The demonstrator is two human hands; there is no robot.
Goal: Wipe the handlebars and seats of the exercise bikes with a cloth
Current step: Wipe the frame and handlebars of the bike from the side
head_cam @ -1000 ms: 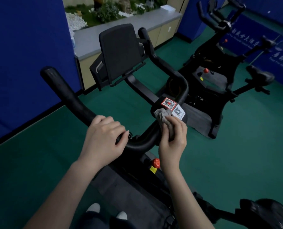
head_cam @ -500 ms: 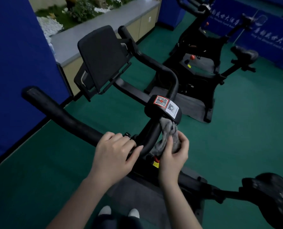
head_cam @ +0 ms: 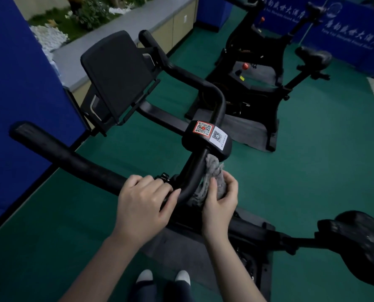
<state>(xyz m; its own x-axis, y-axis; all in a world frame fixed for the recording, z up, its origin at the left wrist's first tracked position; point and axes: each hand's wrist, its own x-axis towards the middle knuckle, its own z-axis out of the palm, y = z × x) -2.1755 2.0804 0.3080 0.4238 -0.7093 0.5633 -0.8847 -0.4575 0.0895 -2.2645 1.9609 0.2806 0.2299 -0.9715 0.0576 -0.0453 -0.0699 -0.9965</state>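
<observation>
Currently your left hand (head_cam: 144, 205) grips the black handlebar (head_cam: 77, 164) of the near exercise bike, fingers curled over the top of the bar and thumb pointing toward the bend where it rises to the centre clamp. Your right hand (head_cam: 219, 199) holds a grey cloth (head_cam: 212, 173), fingers and thumb closed round it, and presses it against the right side of the curved bar just below the clamp block (head_cam: 206, 138). The cloth is bunched, its upper end touching the underside of that block, its lower part hidden between your hand and the bar. Two QR stickers (head_cam: 210, 132) sit on top of the block, one with a red border, one white. Beyond the block a black screen holder (head_cam: 116, 77) stands tilted, with the far grip of the handlebar running up past it. The saddle (head_cam: 365, 243) of this bike lies at the lower right, well apart from both hands. A second exercise bike (head_cam: 258, 62) stands on the green floor (head_cam: 323, 160) behind, its own seat (head_cam: 313, 55) to the right and a red knob on its frame. Blue panels (head_cam: 18, 73) line the left side; a grey-topped bench (head_cam: 116, 31) with plants behind it runs along the back. Your shoes (head_cam: 163, 277) show at the bottom edge.
</observation>
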